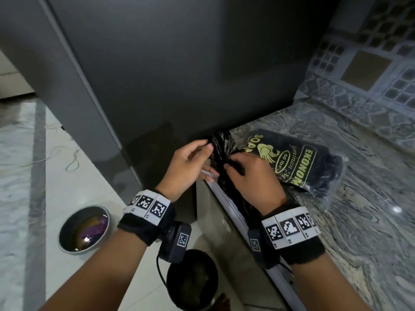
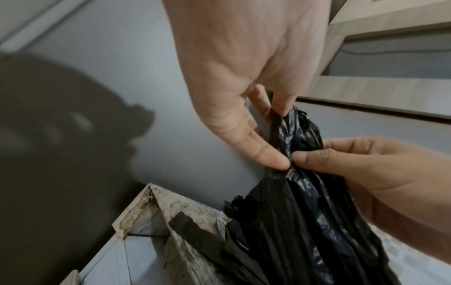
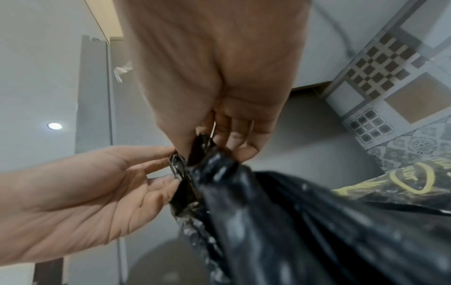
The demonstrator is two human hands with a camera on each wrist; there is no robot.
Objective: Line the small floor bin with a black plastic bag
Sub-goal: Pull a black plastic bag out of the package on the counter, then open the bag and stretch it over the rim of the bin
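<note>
A bunched black plastic bag [image 1: 221, 144] hangs over the corner of the counter, held up by both hands. My left hand [image 1: 211, 161] pinches its top between thumb and fingers from the left. My right hand [image 1: 231, 162] pinches the same bunch just beside it. In the left wrist view the left hand [image 2: 280, 135] and the right thumb tip meet on the crumpled bag [image 2: 305, 212]. The right wrist view has my right hand [image 3: 205, 146] gripping the bag [image 3: 268, 221] at its top. The small dark floor bin [image 1: 193, 279] stands on the floor below my wrists, its inside bare.
A pack of black bags [image 1: 298, 162] with yellow print lies on the marbled counter [image 1: 370, 221]. A tall grey fridge [image 1: 157, 75] stands right behind the hands. On the floor to the left stands a metal bowl [image 1: 84, 230] with purple scraps in it.
</note>
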